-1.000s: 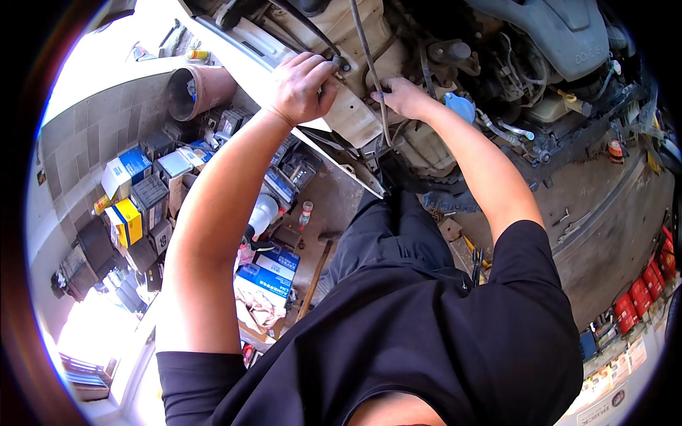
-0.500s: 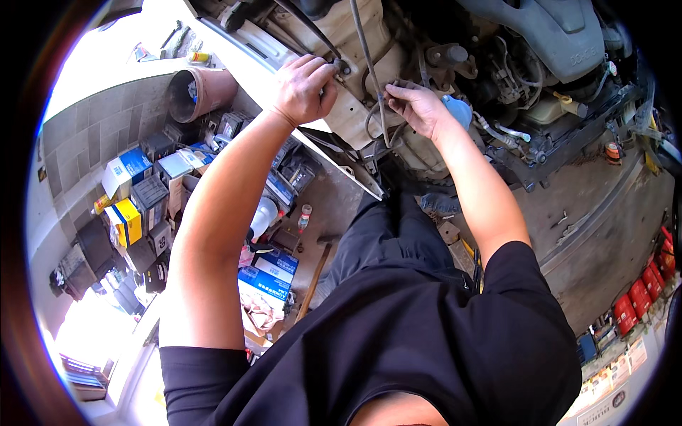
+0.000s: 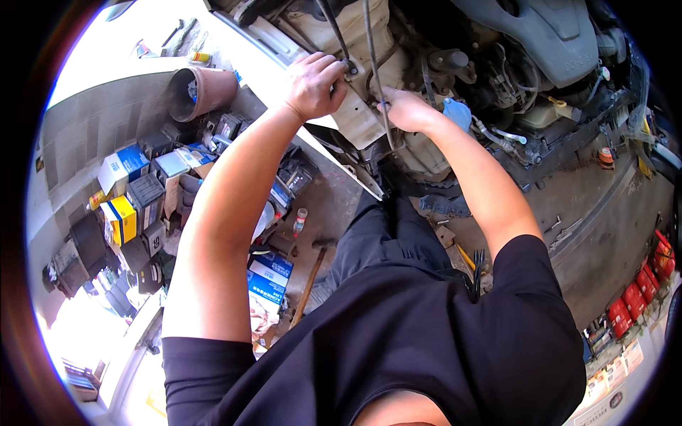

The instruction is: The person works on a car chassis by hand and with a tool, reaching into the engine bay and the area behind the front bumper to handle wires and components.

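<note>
My left hand (image 3: 315,86) is closed with its fingers curled, at the inner edge of the white fender (image 3: 259,67). Its fingertips are beside a bolt-like fitting at the foot of a dark rod (image 3: 332,28); whatever they grip is hidden. To its right, my right hand (image 3: 408,112) reaches into the engine bay, palm partly turned away. The curled fingers meet a thin grey hose (image 3: 373,53), which crosses in front of the fingertips. What they pinch cannot be made out. A light-blue cap (image 3: 457,113) lies just right of that wrist.
A grey engine cover (image 3: 561,35) fills the upper right. On the left floor lie batteries and boxes, including a yellow box (image 3: 121,220), near a brownish bucket (image 3: 206,92). A long-handled hammer (image 3: 310,284) and a bottle (image 3: 300,222) are by my legs. Red cases (image 3: 632,302) line the right.
My right hand has moved left and deeper behind the grey hose, and its fingers now show less. My left hand keeps its curled hold at the fender. The view has shifted slightly.
</note>
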A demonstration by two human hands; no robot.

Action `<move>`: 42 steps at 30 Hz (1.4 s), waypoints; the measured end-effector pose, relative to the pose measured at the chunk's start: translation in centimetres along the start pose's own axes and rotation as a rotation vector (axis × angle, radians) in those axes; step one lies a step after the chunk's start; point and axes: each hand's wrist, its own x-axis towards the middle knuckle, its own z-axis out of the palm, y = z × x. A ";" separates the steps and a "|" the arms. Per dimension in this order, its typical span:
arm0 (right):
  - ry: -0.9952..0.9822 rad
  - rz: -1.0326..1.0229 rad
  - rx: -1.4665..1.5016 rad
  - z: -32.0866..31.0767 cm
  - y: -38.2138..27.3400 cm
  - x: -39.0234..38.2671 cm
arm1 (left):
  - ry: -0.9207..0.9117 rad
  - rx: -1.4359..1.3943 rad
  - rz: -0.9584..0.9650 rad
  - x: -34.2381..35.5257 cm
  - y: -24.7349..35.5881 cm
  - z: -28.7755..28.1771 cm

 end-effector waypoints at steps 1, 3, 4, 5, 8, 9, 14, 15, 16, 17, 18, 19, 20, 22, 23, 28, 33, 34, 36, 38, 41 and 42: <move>0.048 -0.061 -0.103 0.1 -0.2 0.0 | 0.007 0.001 0.006 -0.1 -0.1 0.1; 0.137 -0.074 -0.196 0.3 -0.1 0.1 | 0.022 0.004 0.016 -0.2 -0.2 0.3; 0.150 -0.087 -0.213 0.4 -0.2 0.1 | 0.032 0.010 0.015 -0.2 -0.3 0.2; 0.163 -0.102 -0.231 0.5 -0.2 0.0 | 0.031 0.011 0.012 -0.2 -0.3 0.3; 0.166 -0.008 0.052 1.0 -0.2 -0.6 | 0.053 0.012 0.013 -0.2 -0.2 0.4; 0.199 -0.039 0.027 1.4 0.1 -0.6 | 0.047 0.015 0.005 -0.4 -0.2 0.3; 0.260 -0.090 -0.032 2.1 1.0 -0.1 | 0.052 0.020 0.003 -0.3 -0.2 0.1; 0.285 -0.154 -0.094 2.2 1.1 0.1 | 0.049 0.019 0.000 -0.4 -0.2 0.1; 0.312 -0.217 -0.155 2.2 1.1 0.3 | 0.046 0.018 -0.002 -0.4 -0.3 0.1; 0.338 -0.280 -0.217 2.2 1.1 0.4 | 0.043 0.017 -0.003 -0.4 -0.3 0.1; 0.344 -0.299 -0.213 2.3 1.1 0.3 | 0.045 0.015 -0.005 -0.6 -0.3 0.2; 0.350 -0.319 -0.211 2.4 1.0 0.2 | 0.048 0.014 -0.006 -0.6 -0.3 0.2; 0.357 -0.339 -0.208 2.4 1.0 0.2 | 0.051 0.012 -0.007 -0.6 -0.3 0.2; 0.341 -0.363 -0.259 2.4 1.2 0.4 | 0.050 0.016 -0.007 -0.5 -0.2 0.2; 0.333 -0.374 -0.283 2.4 1.2 0.5 | 0.048 0.018 -0.007 -0.4 -0.2 0.1; 0.284 -0.252 -0.211 2.3 0.6 0.7 | 0.055 -0.011 0.005 -0.5 -0.2 0.1; 0.237 -0.131 -0.283 2.0 -0.9 0.7 | 0.044 -0.016 0.003 -0.4 0.0 -0.1; 0.252 -0.111 -0.267 2.1 -1.2 0.6 | 0.043 -0.013 -0.003 -0.4 -0.1 -0.1; 0.267 -0.122 -0.246 2.2 -1.1 0.8 | 0.045 -0.003 -0.010 -0.4 -0.4 -0.1; 0.272 -0.176 -0.233 2.7 0.2 0.4 | 0.047 0.001 -0.003 -0.4 -0.2 0.0; 0.343 -0.324 -0.315 3.2 1.4 0.6 | 0.063 0.012 -0.010 -0.4 -0.1 0.1; 0.348 -0.334 -0.351 3.2 1.8 0.9 | 0.061 0.014 -0.009 -0.4 -0.1 0.1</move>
